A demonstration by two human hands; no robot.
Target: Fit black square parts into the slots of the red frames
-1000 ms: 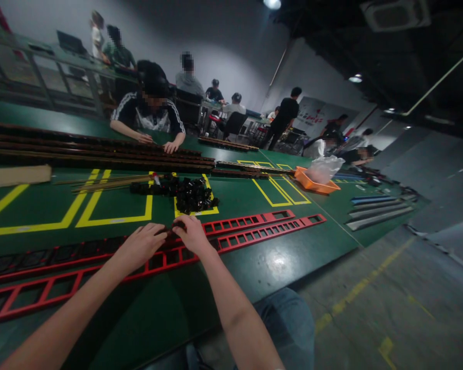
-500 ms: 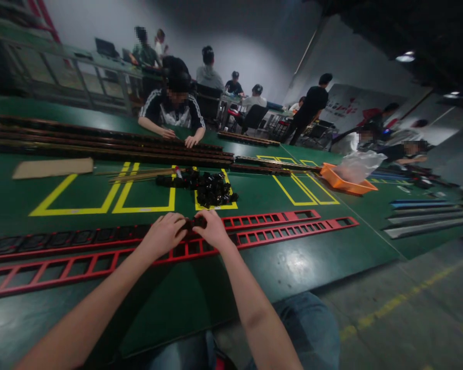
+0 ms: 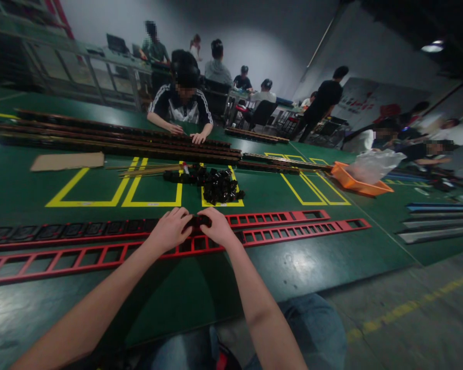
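Observation:
Two long red slotted frames, a rear one [image 3: 262, 220] and a front one [image 3: 77, 260], lie side by side on the green table [image 3: 170, 293]. Square black parts [image 3: 94, 228] fill the left stretch of the rear frame. My left hand [image 3: 172, 228] and my right hand [image 3: 215, 226] meet over this frame, fingers closed from both sides on a small black part [image 3: 198, 222]. Its lower edge is partly hidden by the fingers. Just behind my hands sits a heap of glossy black parts [image 3: 219, 186].
Dark long rails [image 3: 119, 139] cross the table behind the heap, near a cardboard piece [image 3: 67, 161] and thin sticks [image 3: 150, 170]. A person [image 3: 181, 108] works opposite. An orange bin [image 3: 360, 180] with a plastic bag and grey strips [image 3: 440, 223] are at right.
The whole view has shifted, so the table and people appear further right. My hands stay together on the black part over the rear red frame, with little change in their grip.

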